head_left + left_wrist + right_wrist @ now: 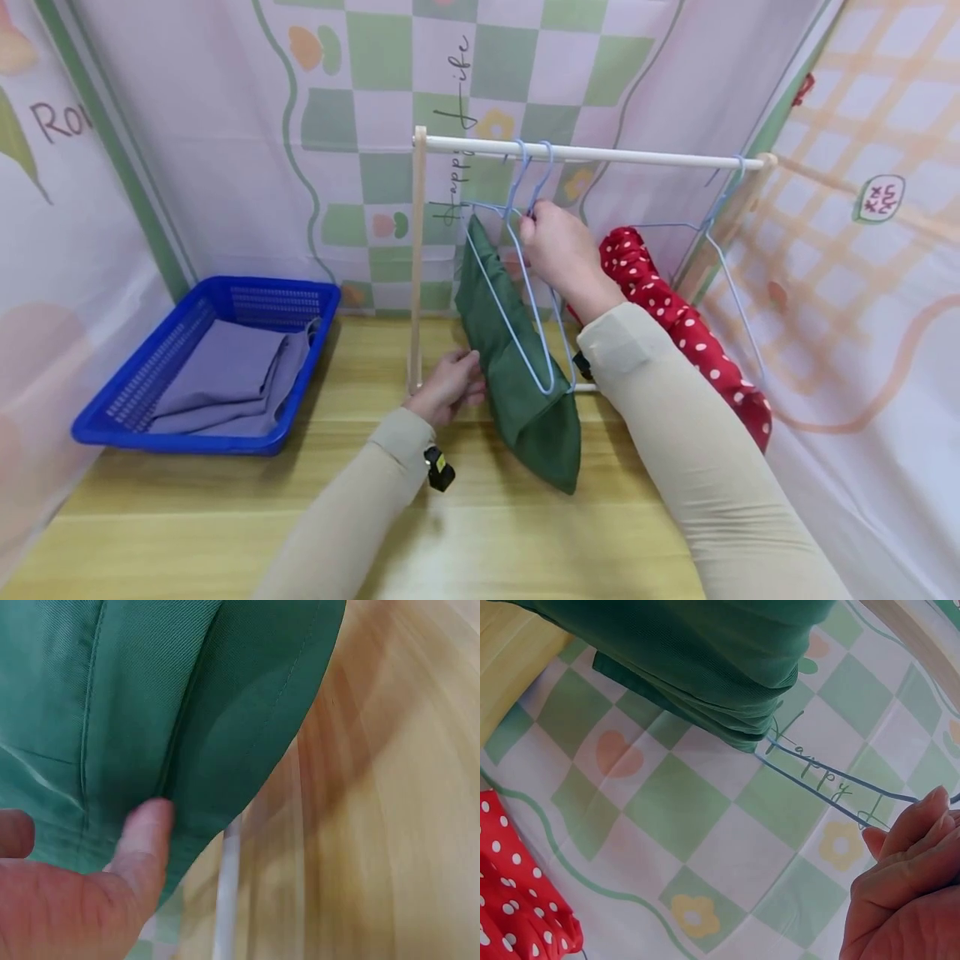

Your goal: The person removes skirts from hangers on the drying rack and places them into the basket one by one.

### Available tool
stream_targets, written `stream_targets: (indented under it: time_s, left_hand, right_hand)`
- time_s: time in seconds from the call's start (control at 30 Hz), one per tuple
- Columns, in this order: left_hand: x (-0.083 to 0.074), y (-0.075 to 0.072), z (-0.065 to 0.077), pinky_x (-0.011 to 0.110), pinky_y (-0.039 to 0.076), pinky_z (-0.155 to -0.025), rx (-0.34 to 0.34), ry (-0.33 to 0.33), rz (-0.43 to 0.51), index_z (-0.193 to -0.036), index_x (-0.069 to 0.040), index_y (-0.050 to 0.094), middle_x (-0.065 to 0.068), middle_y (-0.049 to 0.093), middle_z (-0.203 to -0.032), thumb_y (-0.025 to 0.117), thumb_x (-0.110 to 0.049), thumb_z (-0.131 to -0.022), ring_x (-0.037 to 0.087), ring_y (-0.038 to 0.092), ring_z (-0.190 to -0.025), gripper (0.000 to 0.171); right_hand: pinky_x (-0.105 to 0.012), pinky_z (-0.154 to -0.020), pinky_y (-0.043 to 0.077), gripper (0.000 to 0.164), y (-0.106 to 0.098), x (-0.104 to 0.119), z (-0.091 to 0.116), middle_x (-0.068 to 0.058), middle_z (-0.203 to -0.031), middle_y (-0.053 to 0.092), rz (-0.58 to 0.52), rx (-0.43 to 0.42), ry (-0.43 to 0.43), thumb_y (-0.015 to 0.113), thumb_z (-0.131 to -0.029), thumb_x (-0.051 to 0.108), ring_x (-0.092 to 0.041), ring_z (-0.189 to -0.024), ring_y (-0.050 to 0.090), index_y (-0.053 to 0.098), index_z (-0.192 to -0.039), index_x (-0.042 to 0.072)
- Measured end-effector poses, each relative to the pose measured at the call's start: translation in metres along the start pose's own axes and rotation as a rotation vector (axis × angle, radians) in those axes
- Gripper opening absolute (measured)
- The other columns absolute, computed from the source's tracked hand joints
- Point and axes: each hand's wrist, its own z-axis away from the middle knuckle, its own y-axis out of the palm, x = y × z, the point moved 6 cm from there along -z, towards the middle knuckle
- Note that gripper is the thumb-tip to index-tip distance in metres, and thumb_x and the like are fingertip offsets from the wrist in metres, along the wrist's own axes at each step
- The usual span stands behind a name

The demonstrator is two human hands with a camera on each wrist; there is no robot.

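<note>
A folded green cloth (517, 358) with stitched seams hangs over a light blue hanger (531, 283), close beside a second blue hanger (561, 342). Both hooks sit on the white rail. My right hand (558, 250) grips hanger wire just below the hooks; the right wrist view shows its curled fingers (900, 877) at two blue wires running to the cloth. Low on the cloth's left side is my left hand (450, 385). In the left wrist view its thumb (146, 840) lies extended against the green fabric (142, 697), not wrapped around it.
The rack has a white rail (637, 156) and wooden posts (417, 267). At its right end hangs another blue hanger (731, 258), near a red polka-dot cloth (675, 325). A blue basket (180, 446) with folded grey cloth (225, 367) stands left on the wooden table (187, 525).
</note>
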Motion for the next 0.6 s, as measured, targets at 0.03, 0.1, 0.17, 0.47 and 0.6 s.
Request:
stream_targets:
  time_s: [0.03,0.1,0.17,0.47,0.6]
  left_hand:
    - [0.001,0.000,-0.001,0.043,0.052,-0.090,-0.005,-0.007,0.009,-0.151,-0.006,0.023,0.018,0.048,-0.131,0.044,-0.030,-0.103,0.028,0.059,-0.102,0.058]
    - [0.004,-0.001,-0.004,0.038,0.054,-0.083,-0.014,-0.016,0.028,-0.150,-0.008,0.027,0.016,0.049,-0.129,0.044,-0.031,-0.103,0.027,0.058,-0.102,0.055]
    - [0.007,-0.002,-0.007,0.035,0.053,-0.075,-0.016,-0.024,0.041,-0.147,-0.009,0.032,0.011,0.052,-0.113,0.043,-0.033,-0.103,0.022,0.059,-0.089,0.052]
    - [0.015,-0.001,-0.017,0.024,0.045,-0.049,-0.007,-0.050,0.192,-0.118,-0.006,0.048,-0.004,0.046,-0.060,0.045,-0.037,-0.102,0.007,0.047,-0.050,0.035]
    - [0.010,-0.012,-0.020,0.018,0.032,-0.042,-0.144,0.025,0.195,-0.128,-0.005,0.048,0.001,0.055,-0.083,0.052,-0.030,-0.100,0.007,0.048,-0.058,0.038]
  right_hand:
    - [-0.043,-0.072,0.047,0.031,0.000,0.000,0.000,-0.011,-0.091,0.063,-0.002,0.002,0.003,0.036,-0.102,0.029,-0.030,-0.078,0.057,0.056,-0.101,0.005]
    - [-0.043,-0.071,0.048,0.031,0.000,-0.001,0.000,-0.011,-0.091,0.064,-0.003,0.004,0.007,0.036,-0.102,0.029,-0.030,-0.078,0.058,0.056,-0.102,0.006]
    - [-0.042,-0.070,0.048,0.031,0.001,-0.001,0.000,-0.010,-0.090,0.064,-0.004,0.004,0.010,0.037,-0.102,0.030,-0.029,-0.077,0.059,0.057,-0.102,0.006]
    - [-0.041,-0.070,0.049,0.032,0.003,-0.002,-0.001,-0.009,-0.092,0.064,-0.019,0.028,0.018,0.037,-0.103,0.030,-0.027,-0.077,0.060,0.056,-0.106,0.006]
    - [-0.041,-0.069,0.049,0.030,0.004,-0.003,-0.002,-0.008,-0.089,0.064,-0.021,0.027,0.015,0.037,-0.103,0.030,-0.027,-0.076,0.060,0.056,-0.104,0.007]
